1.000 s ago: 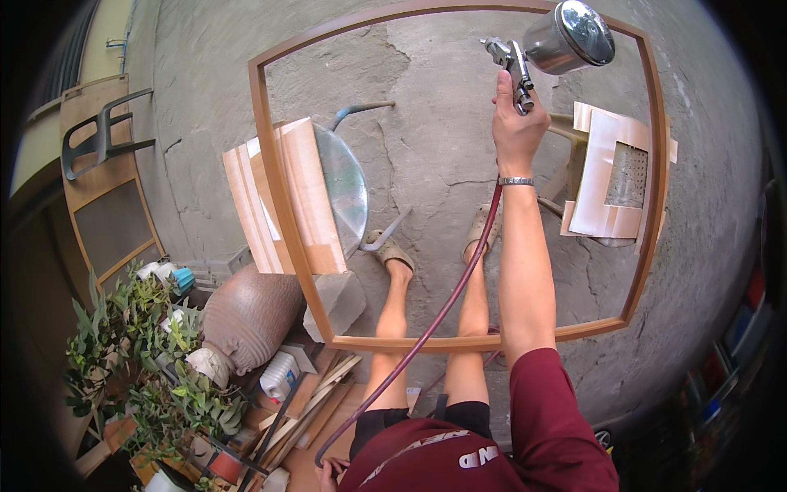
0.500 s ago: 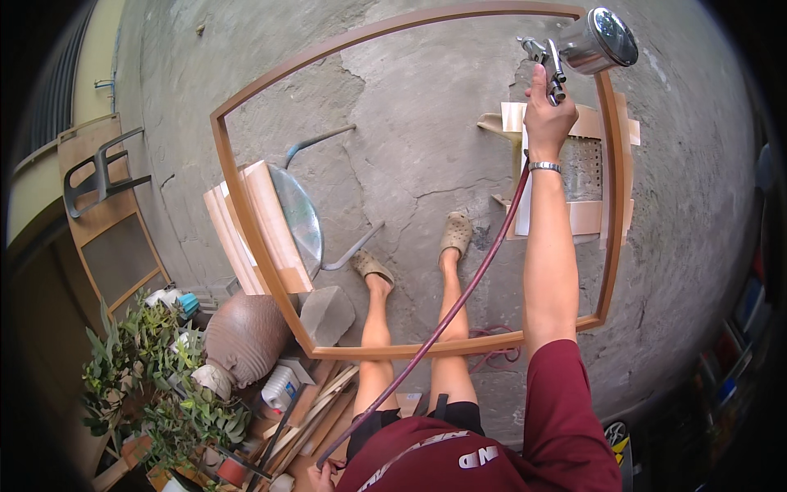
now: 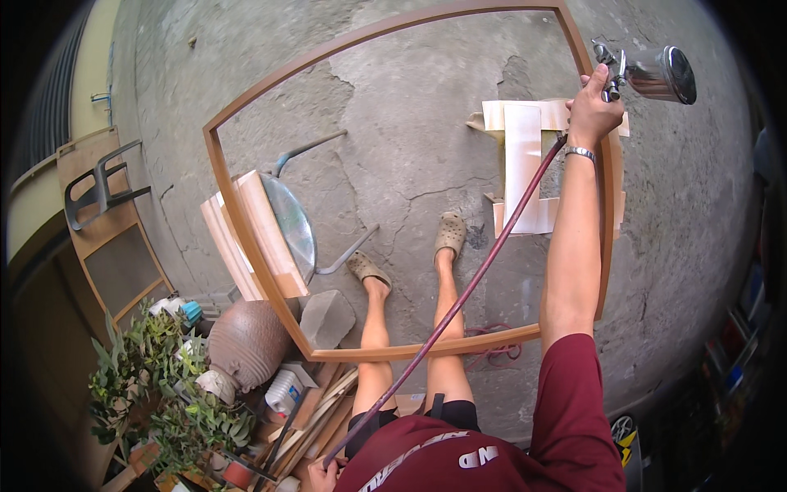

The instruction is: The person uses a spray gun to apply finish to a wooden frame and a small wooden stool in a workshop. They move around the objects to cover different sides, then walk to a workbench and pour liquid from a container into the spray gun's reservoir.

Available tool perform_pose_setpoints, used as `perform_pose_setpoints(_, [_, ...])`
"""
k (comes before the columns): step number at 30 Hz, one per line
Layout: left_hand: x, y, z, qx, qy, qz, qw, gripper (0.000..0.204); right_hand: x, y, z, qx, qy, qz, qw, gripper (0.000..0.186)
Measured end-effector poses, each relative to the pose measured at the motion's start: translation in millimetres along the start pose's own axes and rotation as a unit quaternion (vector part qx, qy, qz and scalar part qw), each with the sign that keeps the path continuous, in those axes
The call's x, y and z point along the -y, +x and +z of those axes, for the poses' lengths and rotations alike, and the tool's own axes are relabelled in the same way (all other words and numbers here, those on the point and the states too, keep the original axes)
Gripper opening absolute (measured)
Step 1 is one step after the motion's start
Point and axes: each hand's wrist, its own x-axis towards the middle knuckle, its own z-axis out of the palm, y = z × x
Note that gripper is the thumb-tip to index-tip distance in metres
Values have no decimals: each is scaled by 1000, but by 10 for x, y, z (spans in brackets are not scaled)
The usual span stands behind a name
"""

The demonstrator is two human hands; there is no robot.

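A metal spray gun (image 3: pixel 615 72) with a round silver cup (image 3: pixel 668 75) is gripped in my right hand (image 3: pixel 594 113), out at the far right. Its dark red air hose (image 3: pixel 459 295) slants down across my legs to my left hand (image 3: pixel 322 476), which is closed round it at the lower edge. Just below the gun runs the right side of a large brown wooden frame (image 3: pixel 426 351). Light boards on a stool (image 3: pixel 291 225) support the frame on the left; pale panels (image 3: pixel 522 168) lie beneath it on the right. My right forearm hides part of the frame's right side.
A clay jar (image 3: pixel 250 336), leafy plants (image 3: pixel 164 394) and loose wood strips (image 3: pixel 311 422) crowd the lower left. Beside the jar sits a stone block (image 3: pixel 328 318). A dark chair (image 3: pixel 102 184) and a wooden panel stand at the left wall. Cracked concrete (image 3: pixel 410 139) spreads under the frame.
My right hand has moved right and slightly down with the spray gun, from inside the frame's right side to over and past it. The hose has swung along; my left hand keeps hold of it.
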Motion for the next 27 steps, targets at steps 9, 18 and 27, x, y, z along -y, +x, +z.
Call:
perform_pose_setpoints(9, [612, -151, -183, -3, -160, -186, 969, 27, 207, -1255, 270, 167, 58, -9, 984, 48])
perform_pose_setpoints(18, [1725, -224, -336, -61, -295, -180, 937, 25, 708, -2746, 806, 254, 70, -26, 964, 49])
perform_pose_setpoints(27, [2491, -332, -372, -99, -390, -198, 894, 23, 1105, -4031, 1343, 323, 136, -50, 935, 49])
